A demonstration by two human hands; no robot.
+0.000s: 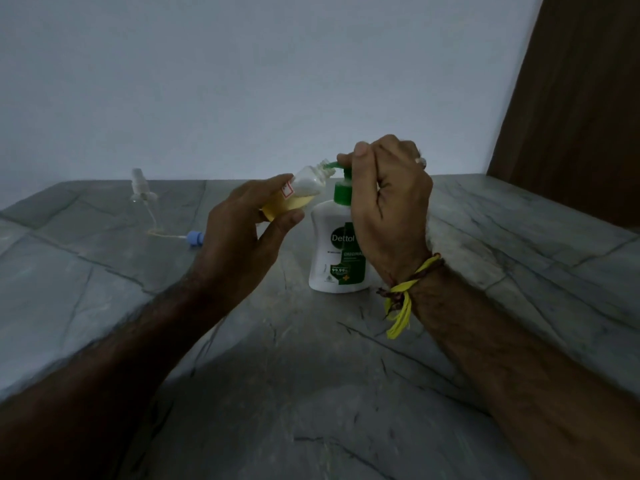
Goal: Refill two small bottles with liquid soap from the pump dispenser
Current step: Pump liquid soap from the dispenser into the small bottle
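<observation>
A white pump dispenser (332,251) with a green pump head stands upright on the grey stone counter (311,375). My right hand (388,206) is closed over the pump head from above. My left hand (242,230) holds a small clear bottle (301,192) tilted, its open neck touching the green nozzle. Yellowish liquid fills the lower part of that bottle. A second small clear bottle (140,188) with a white spray top stands far left on the counter.
A blue cap with a thin dip tube (194,237) lies on the counter left of my left hand. A pale wall runs behind the counter. A brown wooden panel (571,116) rises at the right.
</observation>
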